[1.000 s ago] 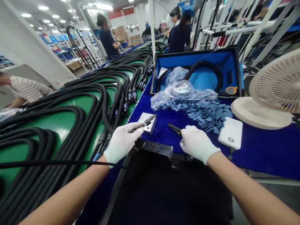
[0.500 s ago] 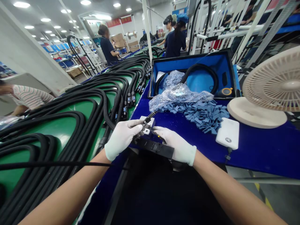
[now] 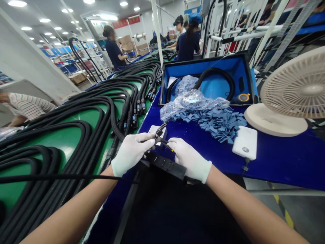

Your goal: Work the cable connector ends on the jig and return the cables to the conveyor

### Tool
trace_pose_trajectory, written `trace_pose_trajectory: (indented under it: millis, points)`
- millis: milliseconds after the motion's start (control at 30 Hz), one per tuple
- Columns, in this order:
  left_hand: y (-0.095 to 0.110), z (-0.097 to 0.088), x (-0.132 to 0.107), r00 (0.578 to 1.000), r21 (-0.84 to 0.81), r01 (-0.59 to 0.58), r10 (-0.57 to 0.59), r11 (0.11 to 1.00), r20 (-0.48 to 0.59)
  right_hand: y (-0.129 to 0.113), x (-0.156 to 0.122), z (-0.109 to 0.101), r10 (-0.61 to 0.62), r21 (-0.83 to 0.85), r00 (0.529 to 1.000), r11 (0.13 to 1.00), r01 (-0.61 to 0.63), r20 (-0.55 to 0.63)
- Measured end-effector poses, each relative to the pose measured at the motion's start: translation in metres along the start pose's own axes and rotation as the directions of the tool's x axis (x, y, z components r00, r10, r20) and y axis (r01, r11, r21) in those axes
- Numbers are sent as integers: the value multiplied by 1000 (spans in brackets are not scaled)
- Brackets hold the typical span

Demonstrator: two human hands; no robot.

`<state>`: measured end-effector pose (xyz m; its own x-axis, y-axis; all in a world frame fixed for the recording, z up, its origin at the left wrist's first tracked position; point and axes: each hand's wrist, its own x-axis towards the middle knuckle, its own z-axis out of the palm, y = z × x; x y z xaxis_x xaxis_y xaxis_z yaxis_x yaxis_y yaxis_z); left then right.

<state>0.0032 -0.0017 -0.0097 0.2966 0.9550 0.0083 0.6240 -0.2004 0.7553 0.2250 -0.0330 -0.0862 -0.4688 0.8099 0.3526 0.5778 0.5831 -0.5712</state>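
My left hand (image 3: 133, 150), in a white glove, pinches a black cable connector (image 3: 160, 129) with a ribbed end pointing up and away. My right hand (image 3: 191, 157), also gloved, is closed on a thin tool with black-and-yellow handles (image 3: 168, 145); its tip meets the connector by my left fingertips, and its exact kind is hidden. Just below both hands, a long black block-shaped fixture (image 3: 166, 165) lies at the table edge. A small white box (image 3: 153, 129) sits behind the connector.
Blue clips (image 3: 218, 122) are heaped beside crumpled plastic film (image 3: 190, 100). Behind stands a blue bin (image 3: 218, 86) with a coiled hose. A white power bank (image 3: 244, 143) and a fan (image 3: 304, 88) are on the right. Thick black cables (image 3: 83, 135) cover the green table at left. Co-workers stand farther back.
The view has shifted slightly. Both hands keep their grip, with the tool's tip still at the connector; the right hand has turned a little.
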Motion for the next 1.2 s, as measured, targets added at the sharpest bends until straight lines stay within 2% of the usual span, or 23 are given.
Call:
trace_pose_trajectory:
  millis: [133, 267, 367, 433, 500, 600, 700, 833, 900, 967, 1033, 1100, 1167, 1200]
  points:
    - [9, 6, 6, 999, -41, -26, 25, 999, -34, 2, 0, 10, 78, -40, 997, 996, -79, -16]
    - [20, 14, 18, 995, 13, -75, 76, 997, -68, 1, 0, 9, 192, 55, 979, 980, -189, -70]
    - [21, 17, 23, 998, -29, -53, 52, 998, -30, 2, 0, 2, 223, 106, 975, 969, -221, -4]
    - [19, 17, 24, 999, -60, -35, 34, 998, -24, 5, 2, -1, 244, 76, 967, 966, -249, 72]
    - [15, 18, 24, 999, -74, -18, 16, 997, -35, 10, 6, 1, 264, 5, 960, 964, -266, 88]
    - [13, 20, 25, 999, -85, -5, 1, 996, -46, 19, 13, 12, 278, -101, 961, 956, -275, 12]
    - [15, 19, 28, 998, -88, -29, 24, 996, -55, 24, 17, 23, 294, -138, 955, 945, -296, -34]
    - [18, 14, 30, 997, -200, -28, 41, 979, 58, 22, 12, 22, 295, -128, 955, 946, -298, -39]
    - [15, 14, 31, 992, -328, 9, 33, 945, 122, 22, 5, 12, 223, -107, 975, 969, -221, 0]
    - [10, 19, 34, 987, -508, 53, 32, 859, 157, 26, -3, -3, 172, -132, 985, 977, -168, 20]
    - [4, 24, 39, 980, -683, 111, 37, 722, 198, 31, -12, -19, 196, -216, 980, 956, -200, -38]
    - [-1, 28, 44, 975, -789, 155, 35, 595, 218, 33, -22, -31, 229, -256, 966, 933, -254, -122]
    - [-1, 28, 47, 979, -823, 159, 22, 546, 203, 30, -31, -35, 224, -157, 967, 958, -241, -123]
    - [0, 26, 46, 984, -820, 141, 13, 556, 178, 26, -36, -33, 222, -47, 970, 973, -228, -97]
